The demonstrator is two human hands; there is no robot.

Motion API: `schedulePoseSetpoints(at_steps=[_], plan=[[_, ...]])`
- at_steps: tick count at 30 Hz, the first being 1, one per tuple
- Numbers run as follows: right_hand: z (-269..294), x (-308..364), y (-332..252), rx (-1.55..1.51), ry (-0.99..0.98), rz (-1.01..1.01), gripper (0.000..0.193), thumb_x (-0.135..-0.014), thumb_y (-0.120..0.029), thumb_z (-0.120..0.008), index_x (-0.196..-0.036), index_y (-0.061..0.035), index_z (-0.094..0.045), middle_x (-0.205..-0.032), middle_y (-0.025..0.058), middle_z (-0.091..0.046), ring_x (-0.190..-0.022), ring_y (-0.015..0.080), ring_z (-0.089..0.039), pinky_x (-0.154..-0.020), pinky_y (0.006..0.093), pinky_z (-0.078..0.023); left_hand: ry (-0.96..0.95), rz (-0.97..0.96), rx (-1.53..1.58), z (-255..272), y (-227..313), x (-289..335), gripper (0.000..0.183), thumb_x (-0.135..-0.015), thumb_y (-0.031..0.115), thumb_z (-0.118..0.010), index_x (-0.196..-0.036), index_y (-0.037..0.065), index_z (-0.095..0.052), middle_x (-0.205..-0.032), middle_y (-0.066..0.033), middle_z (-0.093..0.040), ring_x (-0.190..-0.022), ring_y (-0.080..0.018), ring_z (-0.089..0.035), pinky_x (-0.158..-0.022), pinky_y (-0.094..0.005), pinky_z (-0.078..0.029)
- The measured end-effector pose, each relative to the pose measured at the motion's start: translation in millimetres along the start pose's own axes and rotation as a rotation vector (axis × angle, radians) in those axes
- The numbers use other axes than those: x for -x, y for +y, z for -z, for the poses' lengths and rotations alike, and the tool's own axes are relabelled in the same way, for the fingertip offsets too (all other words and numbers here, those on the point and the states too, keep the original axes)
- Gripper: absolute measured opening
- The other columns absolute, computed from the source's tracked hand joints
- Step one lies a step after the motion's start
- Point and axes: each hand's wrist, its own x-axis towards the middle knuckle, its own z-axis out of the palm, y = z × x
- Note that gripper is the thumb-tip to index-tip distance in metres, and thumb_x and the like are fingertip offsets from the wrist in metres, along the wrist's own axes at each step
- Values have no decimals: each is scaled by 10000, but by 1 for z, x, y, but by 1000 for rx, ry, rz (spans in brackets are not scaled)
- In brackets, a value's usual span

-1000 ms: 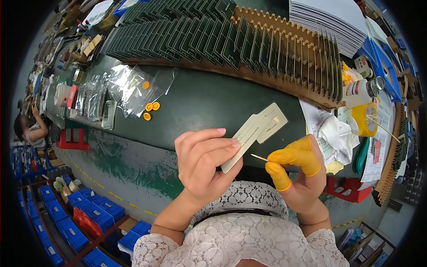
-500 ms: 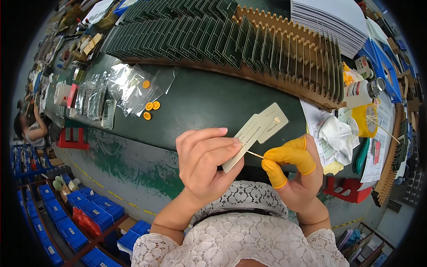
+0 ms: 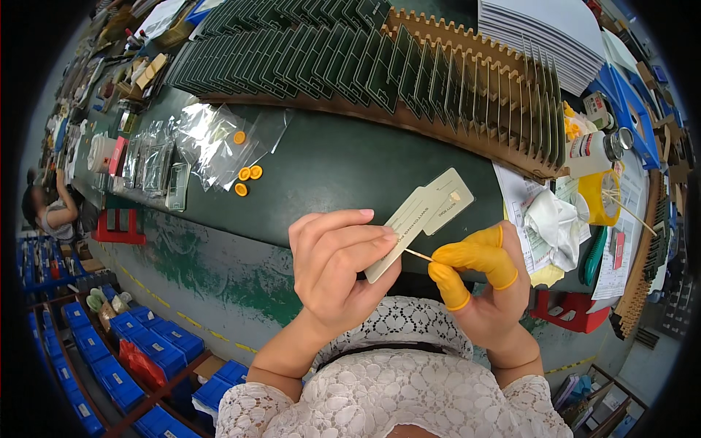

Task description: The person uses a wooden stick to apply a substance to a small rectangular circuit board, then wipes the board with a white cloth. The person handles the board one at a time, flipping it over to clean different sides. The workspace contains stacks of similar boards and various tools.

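A flat light-grey panel (image 3: 429,209) with printed lettering, stepped in outline, tilts up to the right in front of my body. My left hand (image 3: 342,263) is closed on its lower left part, thumb beneath and fingers on the face. Yellow finger cots cover the thumb and fingertips of my right hand (image 3: 482,274), which pinches a thin wooden stick (image 3: 418,254), apparently a cotton swab. The stick's far end meets the panel's lower edge close to my left fingertips; its tip is hidden there.
Green panels (image 3: 365,69) stand in rows in a notched brown rack (image 3: 467,139) across the back. Loose finger cots (image 3: 250,174) lie by clear plastic bags (image 3: 212,146) at left. At right are a bottle (image 3: 590,153), a yellow tub of sticks (image 3: 600,198) and crumpled white tissue (image 3: 553,228).
My right hand and the stick have shifted very slightly. The left hand and the panel stay in place.
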Motion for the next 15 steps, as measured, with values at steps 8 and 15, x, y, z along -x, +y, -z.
schedulePoseSetpoints(at_steps=[8,15], plan=[[0,2,-3,-8,-25,-10,284,-715,-115,-847,-960,-94,-703,-815,37,-593,-687,214,-498,-630,339,-343,-12,9,-4,1,2,-1,331,-668,-59,-797,-925,86,-648,-894,-42,-713,-898,-263,-678,-818,-368,-467],[-1,2,-3,-6,-25,-14,284,-711,-127,-851,-953,-102,-705,-815,30,-594,-686,210,-497,-630,339,-344,-13,9,-2,1,2,-1,326,-674,-53,-796,-928,86,-647,-897,-43,-714,-902,-263,-677,-819,-370,-466]])
